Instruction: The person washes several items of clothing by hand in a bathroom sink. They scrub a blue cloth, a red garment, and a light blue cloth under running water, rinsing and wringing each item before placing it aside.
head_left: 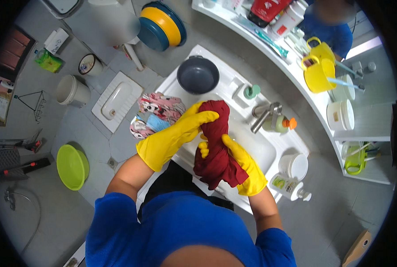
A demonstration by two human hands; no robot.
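A dark red cloth (215,147) hangs bunched and twisted over the white sink (263,149). My left hand (187,124), in a yellow rubber glove, grips its upper part. Lower down, my right hand (246,167), gloved the same way, is closed around the cloth's right side. Some fingertips are hidden behind the fabric. Beside my left glove, on the sink's left edge, lies a pink patterned cloth (163,107) with a light blue patch. The metal faucet (265,116) stands to the right of the red cloth, apart from it.
A dark grey basin (198,75) rests on the sink's far corner. A green-capped dispenser (248,94), an orange-topped bottle (278,123), a white tub (293,166) and a pump bottle (287,186) line the right side. Shelves (247,33) curve above. A green basin (72,167) sits left.
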